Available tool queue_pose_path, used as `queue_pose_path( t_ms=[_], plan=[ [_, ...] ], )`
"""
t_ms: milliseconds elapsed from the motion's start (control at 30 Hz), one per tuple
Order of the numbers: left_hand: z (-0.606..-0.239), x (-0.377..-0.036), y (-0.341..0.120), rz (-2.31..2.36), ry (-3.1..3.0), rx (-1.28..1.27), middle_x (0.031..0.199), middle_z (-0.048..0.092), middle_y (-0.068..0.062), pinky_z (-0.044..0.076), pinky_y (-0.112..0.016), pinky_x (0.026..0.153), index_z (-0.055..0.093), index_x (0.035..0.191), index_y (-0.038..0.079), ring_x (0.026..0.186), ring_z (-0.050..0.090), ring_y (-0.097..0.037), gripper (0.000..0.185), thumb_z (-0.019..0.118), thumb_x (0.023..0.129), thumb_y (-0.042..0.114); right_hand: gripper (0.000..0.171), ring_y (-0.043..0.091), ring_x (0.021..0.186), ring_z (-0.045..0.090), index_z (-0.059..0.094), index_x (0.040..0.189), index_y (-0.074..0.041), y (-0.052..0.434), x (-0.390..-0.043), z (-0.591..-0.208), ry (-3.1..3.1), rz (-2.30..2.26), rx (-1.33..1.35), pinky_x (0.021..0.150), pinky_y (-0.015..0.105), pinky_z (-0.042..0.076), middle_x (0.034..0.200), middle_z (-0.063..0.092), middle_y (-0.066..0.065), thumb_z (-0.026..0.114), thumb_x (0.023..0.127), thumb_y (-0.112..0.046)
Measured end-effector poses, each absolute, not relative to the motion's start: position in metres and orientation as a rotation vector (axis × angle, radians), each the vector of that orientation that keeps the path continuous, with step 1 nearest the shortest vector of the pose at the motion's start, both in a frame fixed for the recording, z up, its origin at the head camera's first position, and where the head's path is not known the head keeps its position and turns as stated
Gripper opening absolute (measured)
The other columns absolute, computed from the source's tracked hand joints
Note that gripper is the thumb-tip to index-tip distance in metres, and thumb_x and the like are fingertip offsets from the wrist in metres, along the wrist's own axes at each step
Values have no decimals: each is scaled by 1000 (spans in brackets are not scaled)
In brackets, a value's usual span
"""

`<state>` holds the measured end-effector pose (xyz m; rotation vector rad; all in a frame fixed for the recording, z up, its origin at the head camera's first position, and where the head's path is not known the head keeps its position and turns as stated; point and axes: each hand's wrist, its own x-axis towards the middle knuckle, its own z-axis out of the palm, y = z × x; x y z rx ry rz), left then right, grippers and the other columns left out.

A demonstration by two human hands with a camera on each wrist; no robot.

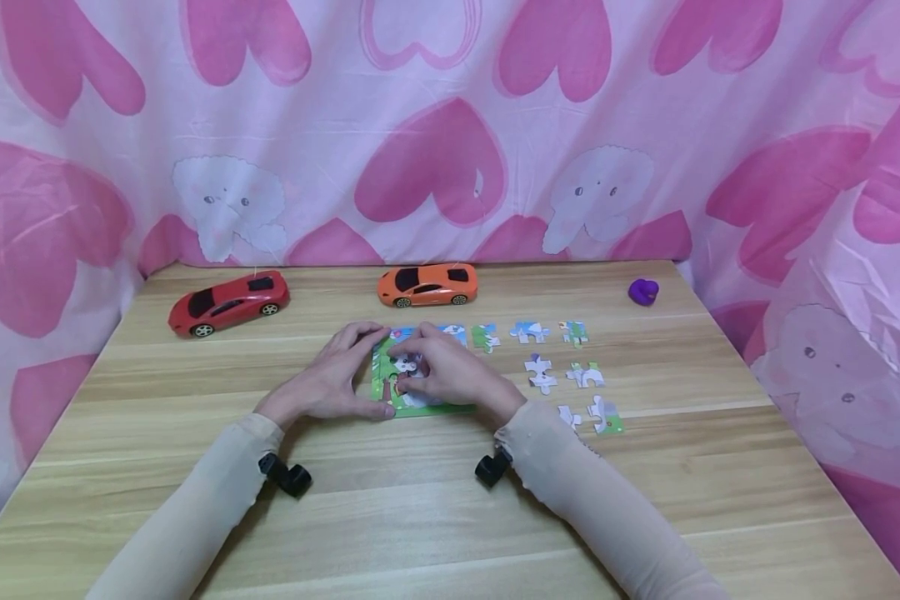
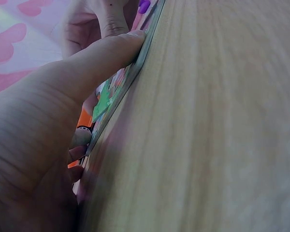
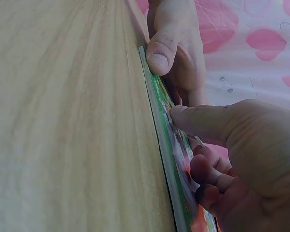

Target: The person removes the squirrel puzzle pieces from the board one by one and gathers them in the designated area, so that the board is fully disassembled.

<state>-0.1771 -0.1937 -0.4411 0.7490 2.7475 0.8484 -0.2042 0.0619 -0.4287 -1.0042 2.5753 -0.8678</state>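
A picture puzzle board with a green border lies in front of me, partly covered by my hands. My left hand holds its left side, thumb at the near corner and fingers by the far edge. Over the board, my right hand has its thumb low on the picture and its fingers curled. A thin puzzle piece shows between that thumb and fingers in the right wrist view. In the left wrist view, a green piece stands tilted over the board beside the right hand's fingers.
Loose puzzle pieces lie scattered right of the board, some beside the right forearm. Behind are a red toy car and an orange toy car. A purple rubber duck sits far right. A pink heart curtain encloses the table.
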Motion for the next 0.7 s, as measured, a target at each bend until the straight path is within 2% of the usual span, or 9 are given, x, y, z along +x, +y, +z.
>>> queue_pose_path(
  t_ms=[267, 500, 700],
  plan=[
    [-441, -177, -195, 849, 2746, 751, 178, 25, -15, 18, -65, 137, 28, 176, 8, 166, 23, -38, 131, 96, 78, 63, 48, 15, 97, 57, 73, 147, -14, 61, -205, -430, 2584, -910, -1055, 80, 30, 52, 127, 59, 1, 85, 102, -26],
    [-441, -177, -195, 842, 2751, 748, 178, 25, -14, 19, -66, 136, 28, 176, 7, 166, 22, -38, 133, 95, 78, 66, 48, 14, 96, 56, 72, 148, -13, 63, -207, -425, 2605, -954, -1060, 78, 28, 53, 126, 58, 1, 84, 102, -23],
    [-441, -177, -194, 848, 2741, 737, 178, 24, -14, 20, -66, 136, 28, 176, 8, 165, 23, -37, 133, 95, 77, 66, 46, 14, 86, 58, 71, 147, -10, 70, -209, -411, 2597, -1052, -1100, 70, 25, 55, 122, 57, 5, 82, 103, -17]
  ],
)
